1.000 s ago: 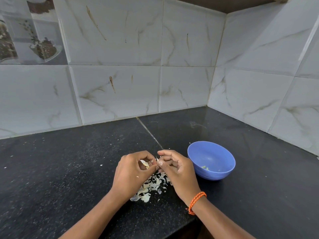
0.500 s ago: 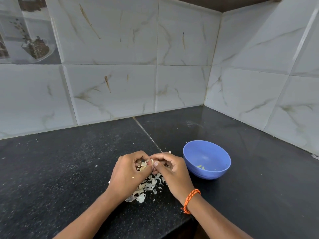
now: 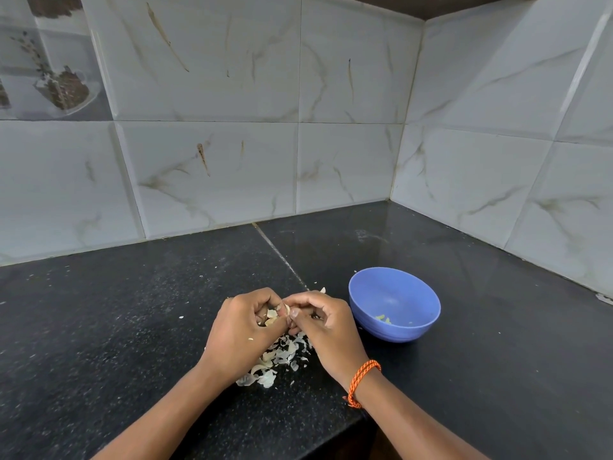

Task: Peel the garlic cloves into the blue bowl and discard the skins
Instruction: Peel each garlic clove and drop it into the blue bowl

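Hands barely shifted since last look. Left hand [image 3: 243,330] curls round garlic clove [image 3: 272,315], right hand [image 3: 323,322] pinches skin, probably. Clove tiny, light, slick; skin papery, so grab loose edge.

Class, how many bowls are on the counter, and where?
1: the blue bowl stands on the black counter, just right of the right hand. None seems hidden.

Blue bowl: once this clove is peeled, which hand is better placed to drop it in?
Probably the right hand. The blue bowl sits just to its right, while the left hand is across the skin pile and holds more garlic.
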A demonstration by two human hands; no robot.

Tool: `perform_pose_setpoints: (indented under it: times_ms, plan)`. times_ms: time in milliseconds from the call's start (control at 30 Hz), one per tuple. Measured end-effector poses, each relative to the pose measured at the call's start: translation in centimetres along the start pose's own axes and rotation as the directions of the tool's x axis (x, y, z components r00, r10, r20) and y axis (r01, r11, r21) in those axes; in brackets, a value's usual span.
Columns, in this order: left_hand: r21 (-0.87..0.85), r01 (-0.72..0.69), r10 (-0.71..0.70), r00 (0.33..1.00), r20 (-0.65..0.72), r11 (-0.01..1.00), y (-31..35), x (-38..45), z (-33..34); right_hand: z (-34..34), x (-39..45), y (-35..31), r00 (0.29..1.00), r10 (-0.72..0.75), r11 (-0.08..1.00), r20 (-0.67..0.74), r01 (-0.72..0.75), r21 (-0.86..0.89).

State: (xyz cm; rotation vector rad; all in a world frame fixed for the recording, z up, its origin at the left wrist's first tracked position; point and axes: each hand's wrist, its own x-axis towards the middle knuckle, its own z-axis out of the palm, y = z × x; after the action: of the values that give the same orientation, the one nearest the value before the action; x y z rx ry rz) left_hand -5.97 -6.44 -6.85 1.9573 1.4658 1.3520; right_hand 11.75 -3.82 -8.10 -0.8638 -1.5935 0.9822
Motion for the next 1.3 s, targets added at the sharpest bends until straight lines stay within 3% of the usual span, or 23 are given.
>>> perform_pose_setpoints:
  times_ms: [1300]
  plan:
    - [-0.080,0.036,-0.032,0.998,0.049,0.996,0.31,0.28,-0.10,-0.18,0.07,0.00,0.999,0.034,0.999,0.012,-0.033,-0.014]
